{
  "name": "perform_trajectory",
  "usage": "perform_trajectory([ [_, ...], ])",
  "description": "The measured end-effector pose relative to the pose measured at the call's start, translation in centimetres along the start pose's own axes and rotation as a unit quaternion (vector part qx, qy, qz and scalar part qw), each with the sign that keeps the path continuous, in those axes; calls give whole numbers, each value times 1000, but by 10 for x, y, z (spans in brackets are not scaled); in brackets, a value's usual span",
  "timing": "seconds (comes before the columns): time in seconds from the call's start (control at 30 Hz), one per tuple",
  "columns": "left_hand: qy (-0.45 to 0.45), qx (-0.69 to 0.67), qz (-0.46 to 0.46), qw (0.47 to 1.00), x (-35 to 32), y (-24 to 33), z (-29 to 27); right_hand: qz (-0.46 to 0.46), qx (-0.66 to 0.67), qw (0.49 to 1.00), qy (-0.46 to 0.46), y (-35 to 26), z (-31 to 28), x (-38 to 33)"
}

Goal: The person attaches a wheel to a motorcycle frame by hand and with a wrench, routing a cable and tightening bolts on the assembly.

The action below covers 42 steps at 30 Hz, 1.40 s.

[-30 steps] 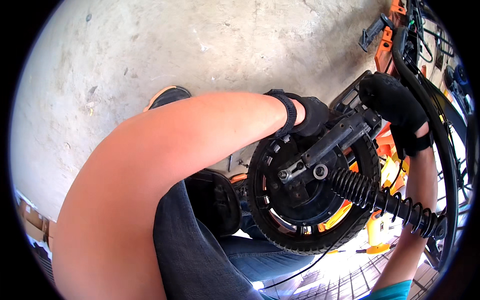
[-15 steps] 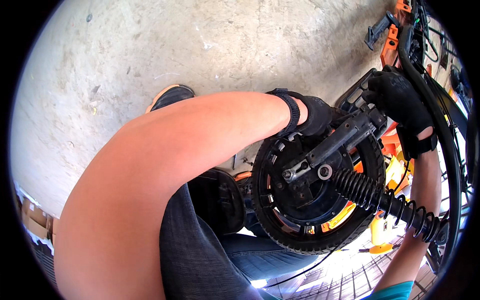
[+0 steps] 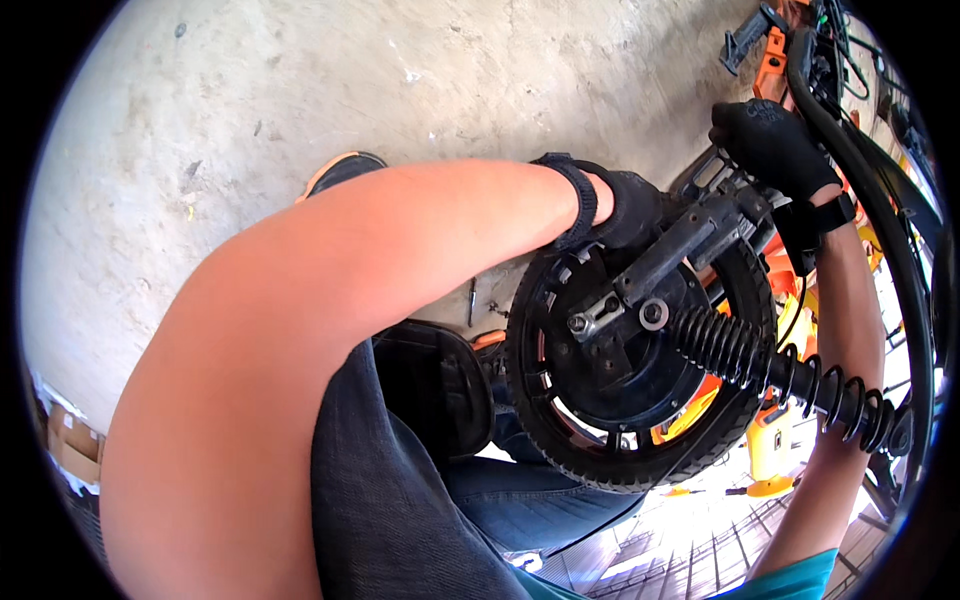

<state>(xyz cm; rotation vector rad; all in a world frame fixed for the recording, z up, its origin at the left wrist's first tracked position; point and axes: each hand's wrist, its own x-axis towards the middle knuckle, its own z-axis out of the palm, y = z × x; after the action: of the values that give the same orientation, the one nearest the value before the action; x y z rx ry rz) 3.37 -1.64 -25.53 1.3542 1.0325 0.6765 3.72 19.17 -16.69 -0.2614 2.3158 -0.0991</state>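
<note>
A wheel (image 3: 555,425) with a black knobby tyre and a dark hub stands at centre right. Across its hub runs a grey metal swingarm (image 3: 665,255), with a bolt at its lower end. My left hand (image 3: 632,210), in a black glove, rests at the tyre's upper edge beside the swingarm; its fingers are hidden. Above the swingarm's far end is my right hand (image 3: 770,145), also gloved, fingers curled closed. Whatever it may hold is hidden. A black coil-spring shock absorber (image 3: 770,365) stretches from near the hub toward the frame tube (image 3: 880,205).
Orange frame parts (image 3: 771,62), a black grip (image 3: 745,40) and cables crowd the upper right. Below the wheel lies a yellow part (image 3: 768,486). A slim pen-like tool (image 3: 472,302) lies on the concrete floor (image 3: 300,90). Cardboard (image 3: 72,445) sits at the left edge.
My right hand has moved up and slightly left, away from the swingarm's end, and its fingers look more curled. The wheel appears slightly higher in view. My left hand stays beside the swingarm.
</note>
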Motion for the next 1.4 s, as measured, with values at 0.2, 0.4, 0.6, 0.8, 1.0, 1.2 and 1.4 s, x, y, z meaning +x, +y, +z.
perform_trajectory([
  [0.2,3,16,3,1000,4,3,5,41,-15,999,-6,-5,5,-6],
  [0.4,15,8,-25,1000,-4,2,1,-5,46,996,74,-3,15,1],
  [0.6,41,-19,-11,999,-10,5,-3,62,175,950,250,-27,-24,-17],
  [0.8,-10,14,-38,999,-9,11,0,169,192,946,198,-64,-32,-85],
  [1.0,79,-23,-6,997,-15,-1,7,324,250,886,219,-109,-36,-166],
  [1.2,62,35,-12,997,6,-6,18,522,306,764,225,-204,-12,-251],
  [1.4,-7,-197,-5,980,32,-68,30,493,421,672,358,-308,6,-250],
])
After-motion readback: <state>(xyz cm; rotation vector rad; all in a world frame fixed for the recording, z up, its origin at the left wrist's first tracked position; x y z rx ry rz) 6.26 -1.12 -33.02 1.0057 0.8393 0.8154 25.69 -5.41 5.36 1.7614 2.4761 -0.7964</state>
